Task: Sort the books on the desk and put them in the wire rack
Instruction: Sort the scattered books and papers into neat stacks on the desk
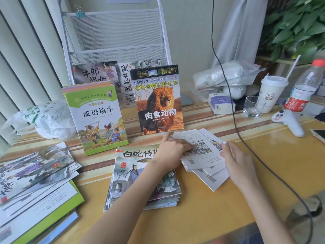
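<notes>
A white wire rack (112, 30) stands at the back of the desk with two picture books (95, 73) in its lowest shelf. A green-covered book stack (95, 118) and a lion book (158, 101) stand upright in front of it. A pile of picture books (126, 176) lies flat in the middle. A fan of thin white booklets (204, 161) lies to its right. My left hand (173, 148) rests flat on the booklets, fingers spread. My right hand (235, 161) touches their right edge, fingers apart.
More books (35, 182) lie spread at the left front. A plastic bag (45, 118) sits at the left. On the right stand a glass (253, 106), a paper cup (271, 92), a water bottle (304, 88) and a white controller (286, 122). A black cable (233, 111) hangs across the desk.
</notes>
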